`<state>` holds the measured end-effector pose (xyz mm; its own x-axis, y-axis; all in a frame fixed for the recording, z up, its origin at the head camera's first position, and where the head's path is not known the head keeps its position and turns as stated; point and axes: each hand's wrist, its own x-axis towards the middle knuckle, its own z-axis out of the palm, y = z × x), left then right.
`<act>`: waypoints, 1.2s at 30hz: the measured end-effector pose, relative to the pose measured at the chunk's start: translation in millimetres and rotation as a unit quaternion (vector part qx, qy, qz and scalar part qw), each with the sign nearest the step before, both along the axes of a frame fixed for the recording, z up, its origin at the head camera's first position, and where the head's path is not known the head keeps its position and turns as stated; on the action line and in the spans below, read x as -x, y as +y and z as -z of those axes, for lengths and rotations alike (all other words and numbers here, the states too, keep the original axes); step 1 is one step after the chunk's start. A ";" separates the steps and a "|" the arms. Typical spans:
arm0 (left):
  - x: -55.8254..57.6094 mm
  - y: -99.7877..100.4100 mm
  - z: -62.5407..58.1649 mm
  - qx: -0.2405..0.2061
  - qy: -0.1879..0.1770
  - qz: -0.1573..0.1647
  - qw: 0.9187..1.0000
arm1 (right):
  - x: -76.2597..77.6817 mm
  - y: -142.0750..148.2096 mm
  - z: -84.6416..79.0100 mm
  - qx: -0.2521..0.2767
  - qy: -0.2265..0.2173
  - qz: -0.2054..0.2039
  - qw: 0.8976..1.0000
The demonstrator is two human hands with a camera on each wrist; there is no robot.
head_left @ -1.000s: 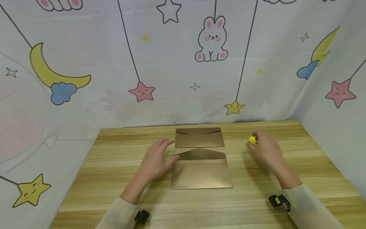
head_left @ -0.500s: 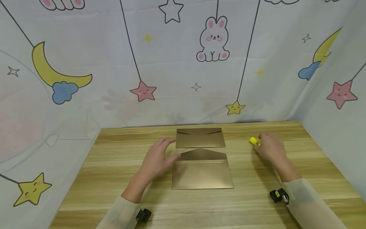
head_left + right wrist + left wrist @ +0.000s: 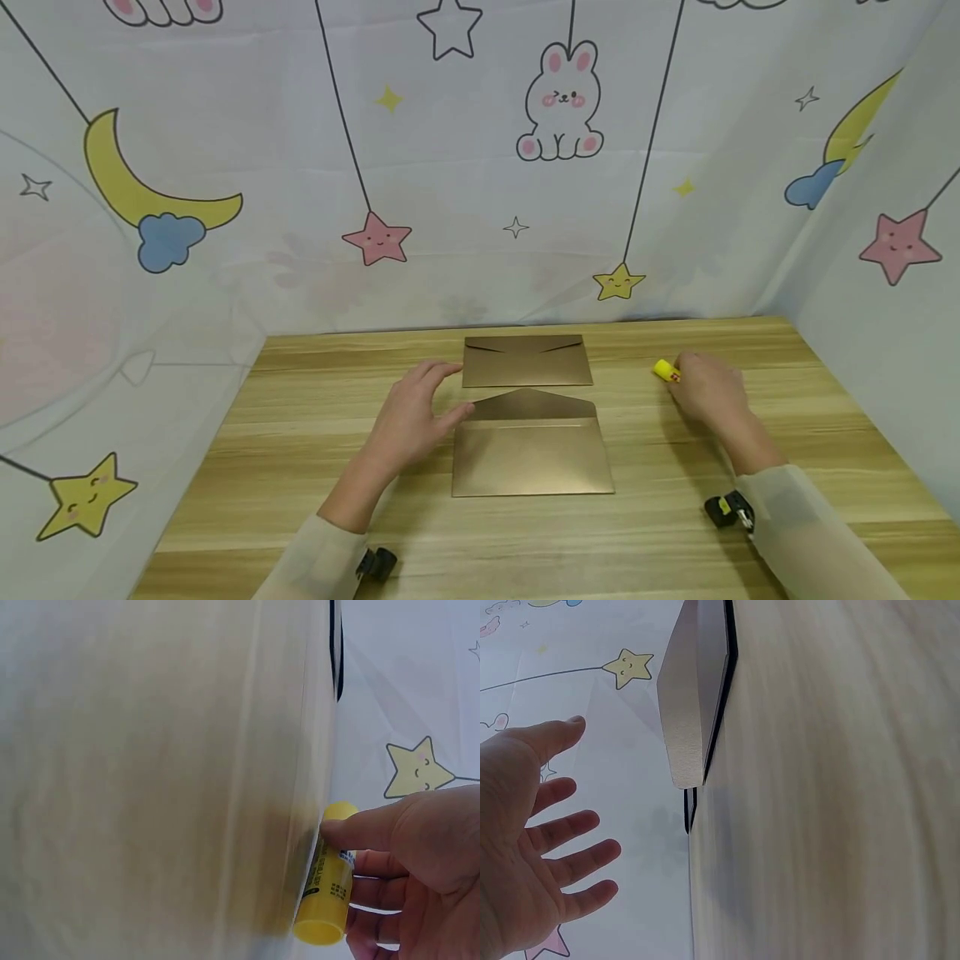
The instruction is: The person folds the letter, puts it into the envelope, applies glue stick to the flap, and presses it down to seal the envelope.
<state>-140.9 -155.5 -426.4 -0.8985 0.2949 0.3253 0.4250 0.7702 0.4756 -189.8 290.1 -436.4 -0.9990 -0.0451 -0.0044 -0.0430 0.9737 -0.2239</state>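
My right fingers (image 3: 380,864) pinched a yellow cylindrical plastic tube (image 3: 328,877) with dark printing; my left fingers (image 3: 585,859) were spread near a bronze rectangular paper envelope (image 3: 532,458).

Yellow tube (image 3: 327,889); bronze envelopes (image 3: 532,458); wood-grained table (image 3: 300,400); cream sleeves (image 3: 810,525); white cloth (image 3: 450,167), pink, yellow stars (image 3: 377,241)

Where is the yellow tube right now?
In the head view, the yellow tube is on the right half of the table, right of the far envelope, held between the right hand's thumb and fingers.
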 end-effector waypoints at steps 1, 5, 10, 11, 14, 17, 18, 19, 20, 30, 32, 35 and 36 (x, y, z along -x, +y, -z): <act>0.0 -0.1 0.1 -0.001 0.000 0.000 1.000 | -0.3 -0.7 -0.8 0.001 -0.001 -0.002 1.000; 0.1 -0.6 0.0 -0.003 0.001 -0.001 1.000 | -2.1 -6.7 -6.1 0.020 -0.009 -0.006 1.000; 0.0 0.6 -1.2 -0.004 0.001 0.000 1.000 | -4.9 -19.6 -18.6 0.078 -0.019 -0.013 0.997; -0.1 0.8 -1.6 -0.005 0.001 0.000 1.000 | -5.4 -22.7 -21.4 0.090 -0.019 -0.016 0.996; -0.5 1.8 -3.1 -0.009 -0.001 0.001 1.000 | -7.2 -33.5 -29.9 0.133 -0.018 -0.029 0.991; -1.3 3.2 -5.1 -0.018 -0.005 0.004 1.000 | -11.3 -46.4 -38.0 0.180 -0.013 -0.046 0.983; -1.5 3.9 -5.4 -0.022 -0.006 0.006 1.000 | -12.9 -50.9 -40.3 0.199 -0.013 -0.051 0.979; -1.9 4.7 -6.0 -0.027 -0.008 0.009 1.000 | -14.7 -55.3 -42.6 0.220 -0.014 -0.054 0.974; -2.4 5.6 -6.5 -0.032 -0.009 0.011 0.999 | -16.4 -59.8 -44.5 0.242 -0.015 -0.058 0.968; -8.6 15.6 -10.1 -0.062 0.002 0.038 0.997 | -32.1 -104.5 -43.9 0.409 -0.021 -0.080 0.909; -10.4 18.7 -10.2 -0.064 0.001 0.044 0.997 | -35.5 -114.3 -40.9 0.441 -0.033 -0.080 0.893; -13.7 24.2 -11.0 -0.067 -0.006 0.050 0.996 | -40.6 -128.8 -36.8 0.483 -0.046 -0.083 0.870; -14.9 26.2 -11.5 -0.070 -0.008 0.052 0.996 | -42.4 -133.3 -35.8 0.495 -0.049 -0.085 0.863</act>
